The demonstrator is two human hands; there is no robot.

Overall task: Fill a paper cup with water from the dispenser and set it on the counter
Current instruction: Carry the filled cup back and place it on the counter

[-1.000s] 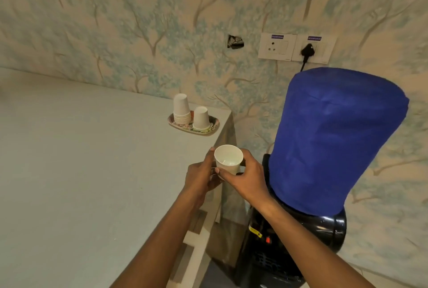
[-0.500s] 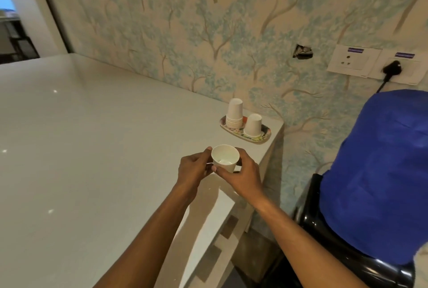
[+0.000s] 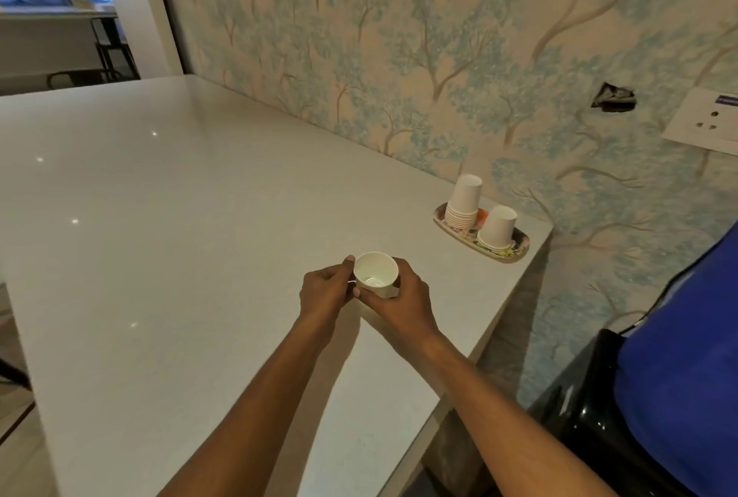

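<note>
Both hands are gripping the cup [image 3: 375,275]: the left hand [image 3: 325,291] is pinching its left side, the right hand [image 3: 401,303] is wrapping its right side. The cup is standing upright over the desk [image 3: 159,217], contact unclear, well short of the tray [image 3: 481,237] of stacked cups. The dispenser [image 3: 679,376] is standing beyond the desk's right edge.

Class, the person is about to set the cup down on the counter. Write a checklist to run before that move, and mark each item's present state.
1. Cup upright: ok.
2. Both hands hold it, left hand, right hand: ok.
3. Water in cup: ok, a little shows at the bottom.
4. Bare counter beneath the cup: ok.
5. Clear of the tray of spare cups: ok.
6. Cup base touching the counter: cannot tell.
</note>
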